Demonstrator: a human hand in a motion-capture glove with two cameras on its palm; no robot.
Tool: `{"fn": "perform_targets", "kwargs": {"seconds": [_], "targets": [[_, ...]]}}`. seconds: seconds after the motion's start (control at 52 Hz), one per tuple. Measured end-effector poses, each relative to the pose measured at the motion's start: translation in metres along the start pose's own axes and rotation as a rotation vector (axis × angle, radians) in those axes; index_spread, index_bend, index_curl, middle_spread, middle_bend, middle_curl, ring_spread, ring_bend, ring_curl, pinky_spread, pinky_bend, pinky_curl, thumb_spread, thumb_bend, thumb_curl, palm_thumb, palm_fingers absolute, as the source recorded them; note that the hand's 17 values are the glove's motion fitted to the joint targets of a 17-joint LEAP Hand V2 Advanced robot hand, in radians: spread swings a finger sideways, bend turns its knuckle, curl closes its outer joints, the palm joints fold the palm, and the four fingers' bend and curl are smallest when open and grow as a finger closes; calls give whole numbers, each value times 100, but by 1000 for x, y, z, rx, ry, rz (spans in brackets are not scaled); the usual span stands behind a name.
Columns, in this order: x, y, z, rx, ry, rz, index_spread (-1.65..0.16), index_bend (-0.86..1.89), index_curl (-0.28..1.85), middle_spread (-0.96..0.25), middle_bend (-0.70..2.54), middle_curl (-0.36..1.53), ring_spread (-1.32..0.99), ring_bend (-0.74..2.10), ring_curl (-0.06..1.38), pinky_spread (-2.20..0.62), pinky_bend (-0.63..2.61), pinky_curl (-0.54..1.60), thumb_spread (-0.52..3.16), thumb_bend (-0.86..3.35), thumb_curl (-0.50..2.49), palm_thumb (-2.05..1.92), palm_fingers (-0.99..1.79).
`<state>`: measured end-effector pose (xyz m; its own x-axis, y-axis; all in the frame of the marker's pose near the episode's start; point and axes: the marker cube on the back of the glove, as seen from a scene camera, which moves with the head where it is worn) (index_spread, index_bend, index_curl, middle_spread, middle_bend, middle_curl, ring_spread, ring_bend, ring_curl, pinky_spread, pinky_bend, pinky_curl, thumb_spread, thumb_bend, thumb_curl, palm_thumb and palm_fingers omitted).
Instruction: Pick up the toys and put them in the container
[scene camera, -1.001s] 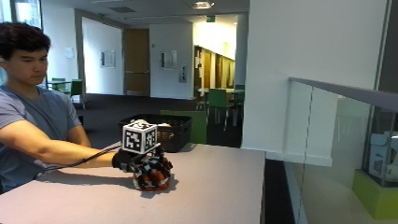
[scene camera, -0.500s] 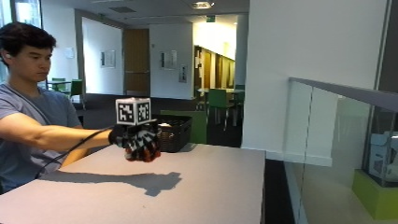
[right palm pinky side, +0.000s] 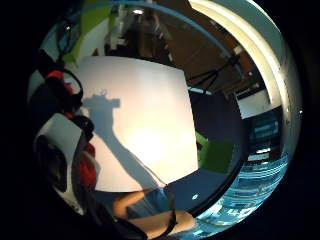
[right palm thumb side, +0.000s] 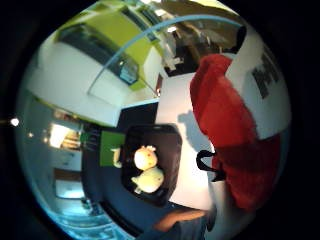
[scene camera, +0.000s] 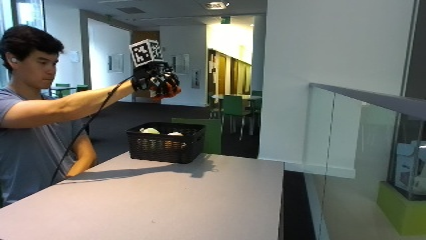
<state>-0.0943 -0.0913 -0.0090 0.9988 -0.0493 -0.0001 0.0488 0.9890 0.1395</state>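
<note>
**Mia:** Where was the red toy (scene camera: 170, 90)?

**Ben:** It was up in the air, in the gloved right hand (scene camera: 154, 80). The fingers were curled round it. A bit of red and orange stuck out from the black glove.

**Mia:** And where was the basket (scene camera: 165, 145)?

**Ben:** It sat on the far end of the table (scene camera: 166, 200), well below the hand. The hand was above it, maybe a little to the near side. I could not tell for sure.

**Mia:** Was anything in the basket?

**Ben:** Yes. Two pale soft toys (right palm thumb side: 147, 170) lay inside, side by side.

**Mia:** So what was the good way to do this part?

**Ben:** I think the hand needed to come down first. A drop from that high could make the toy bounce off the rim or land on the table.

**Mia:** And then?

**Ben:** Bring it right over the middle of the basket, close to the pale toys, and only then let the fingers go wide. There looked to be room beside them.

**Mia:** What about the other hand?

**Ben:** It was down by the table edge. I could not see its fingers.
</note>
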Motion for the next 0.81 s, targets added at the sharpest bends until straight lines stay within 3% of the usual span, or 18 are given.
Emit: {"fn": "perform_targets", "kwargs": {"seconds": [0.212,0.308,0.404,0.5,0.558,0.635,0.731,0.808], "targets": [[-99,4,-34,34,-91,-88,-42,17,50,-43,45,59,-48,98,47,-43,107,41,81,17,82,68,95],[-142,29,-34,58,-145,-333,-43,17,52,-44,44,60,-48,97,48,-44,107,42,81,17,85,68,94],[-178,46,-25,33,-184,-409,-43,16,54,-44,43,62,-48,97,48,-44,106,42,80,15,87,68,94],[-173,34,-5,-20,-149,-212,-43,14,55,-44,42,64,-48,97,49,-44,107,42,81,14,89,67,92],[-155,28,3,-59,-198,-237,-43,13,55,-44,42,65,-48,97,49,-44,108,43,81,13,90,66,91],[-158,31,10,-119,-263,-260,-39,-7,47,-37,34,64,-44,106,52,-44,119,45,97,2,84,45,75],[-155,35,15,-157,-297,-354,-35,-7,38,-23,19,61,-34,112,53,-37,130,48,102,-20,63,-8,40],[-153,36,13,-144,-297,-378,-32,-3,31,-15,19,60,-25,111,53,-31,139,50,97,-19,54,-22,20]]}}
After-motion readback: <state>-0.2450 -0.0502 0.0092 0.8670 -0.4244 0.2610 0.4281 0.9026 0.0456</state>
